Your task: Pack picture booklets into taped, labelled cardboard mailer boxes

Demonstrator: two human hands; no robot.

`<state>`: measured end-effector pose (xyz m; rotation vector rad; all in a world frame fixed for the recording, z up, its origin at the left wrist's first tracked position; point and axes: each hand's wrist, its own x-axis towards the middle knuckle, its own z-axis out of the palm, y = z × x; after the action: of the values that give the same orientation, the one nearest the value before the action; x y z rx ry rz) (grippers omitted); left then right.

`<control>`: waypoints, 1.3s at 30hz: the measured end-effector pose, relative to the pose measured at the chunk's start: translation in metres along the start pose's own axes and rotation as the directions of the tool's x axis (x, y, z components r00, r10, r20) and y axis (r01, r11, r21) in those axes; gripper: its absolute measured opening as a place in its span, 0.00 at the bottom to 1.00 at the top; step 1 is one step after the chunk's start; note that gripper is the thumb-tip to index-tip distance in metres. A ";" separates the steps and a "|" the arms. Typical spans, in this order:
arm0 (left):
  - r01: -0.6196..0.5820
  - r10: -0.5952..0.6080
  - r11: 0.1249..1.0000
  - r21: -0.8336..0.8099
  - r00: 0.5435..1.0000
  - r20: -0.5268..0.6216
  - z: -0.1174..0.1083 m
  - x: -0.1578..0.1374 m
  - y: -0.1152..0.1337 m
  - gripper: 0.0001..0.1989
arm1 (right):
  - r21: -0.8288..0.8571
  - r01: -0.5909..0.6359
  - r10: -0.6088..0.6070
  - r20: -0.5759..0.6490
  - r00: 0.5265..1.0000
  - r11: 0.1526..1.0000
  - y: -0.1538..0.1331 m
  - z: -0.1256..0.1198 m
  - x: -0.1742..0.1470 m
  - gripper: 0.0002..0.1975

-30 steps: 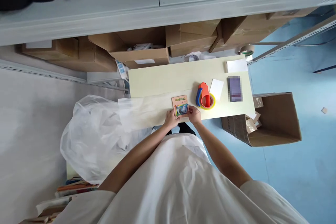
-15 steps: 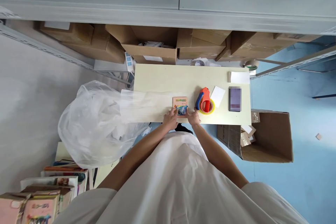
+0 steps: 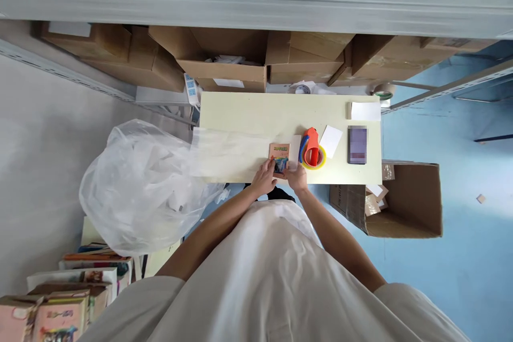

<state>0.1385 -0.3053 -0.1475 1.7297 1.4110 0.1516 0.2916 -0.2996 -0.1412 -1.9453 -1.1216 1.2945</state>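
A small pink picture book [image 3: 279,152] lies on a long, thin, whitish wrapping sheet [image 3: 230,152], close to the table's front edge. My left hand [image 3: 262,178] is closed around the book's lower left corner, fingers on its cover. At the lower right corner, my right hand [image 3: 297,178] pinches the sheet's right end, its fingertips against the book. Just beyond that hand sits a red and blue tape dispenser [image 3: 311,148] with a yellow-rimmed roll.
On the pale table [image 3: 240,109] are a white card [image 3: 331,140], a phone [image 3: 357,144] and a white stack [image 3: 364,111]. A big plastic bag [image 3: 136,187] bulges at the left. An open carton [image 3: 419,200] stands right; books [image 3: 60,312] are piled lower left.
The book and the sheet beneath it have shifted a little to the right. The sheet's right end now shows beside the book. The whole view has moved slightly.
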 end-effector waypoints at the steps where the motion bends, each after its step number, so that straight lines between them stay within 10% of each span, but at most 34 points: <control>1: -0.036 0.036 0.998 -0.047 0.999 0.005 0.003 0.005 0.005 0.38 | -0.027 -0.015 0.014 -0.040 0.999 1.000 -0.003 -0.006 -0.003 0.15; 7: -0.058 0.025 0.836 -0.546 0.997 -0.068 0.002 0.022 0.034 0.29 | -0.165 0.054 -0.072 -0.102 0.992 0.985 -0.023 -0.017 -0.010 0.19; 11: 0.065 -0.120 0.520 -0.852 0.993 0.003 -0.019 0.012 0.024 0.21 | 0.048 0.155 -0.161 0.194 0.968 0.987 -0.032 0.001 -0.009 0.25; 17: 0.227 -0.398 0.210 -0.951 0.908 0.129 -0.044 0.012 -0.013 0.26 | 0.205 -0.094 -0.019 0.492 0.870 0.974 -0.032 0.025 0.000 0.29; 19: 0.204 -0.427 0.245 -0.948 0.900 0.084 -0.049 0.014 -0.020 0.30 | 0.201 -0.167 0.039 0.521 0.852 0.965 -0.030 0.028 0.005 0.31; 24: 0.169 -0.545 0.680 -0.713 0.767 -0.339 -0.051 0.005 -0.024 0.23 | 0.191 -0.197 0.081 0.487 0.869 0.962 -0.027 0.035 0.014 0.32; 26: 0.161 -0.469 0.777 -0.609 0.793 -0.389 -0.047 0.003 -0.020 0.21 | 0.192 -0.179 0.067 0.480 0.875 0.965 -0.026 0.037 0.015 0.32; 29: 0.216 -0.412 0.812 -0.542 0.870 -0.272 -0.038 0.009 -0.016 0.15 | 0.191 -0.106 0.016 0.424 0.906 0.976 -0.022 0.039 0.012 0.30; 34: 0.284 -0.436 0.789 -0.544 0.883 -0.171 -0.031 0.020 -0.020 0.10 | 0.055 0.003 -0.003 0.002 1.000 0.999 -0.006 0.037 0.004 0.28; 39: 0.316 -0.470 0.755 -0.574 0.872 -0.139 -0.027 0.016 -0.022 0.15 | 0.233 -0.156 0.151 0.038 0.988 0.960 -0.003 0.034 0.005 0.33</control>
<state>0.1121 -0.2780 -0.1527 0.9396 1.7086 0.5202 0.2605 -0.2939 -0.1548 -1.8736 -0.7967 1.4596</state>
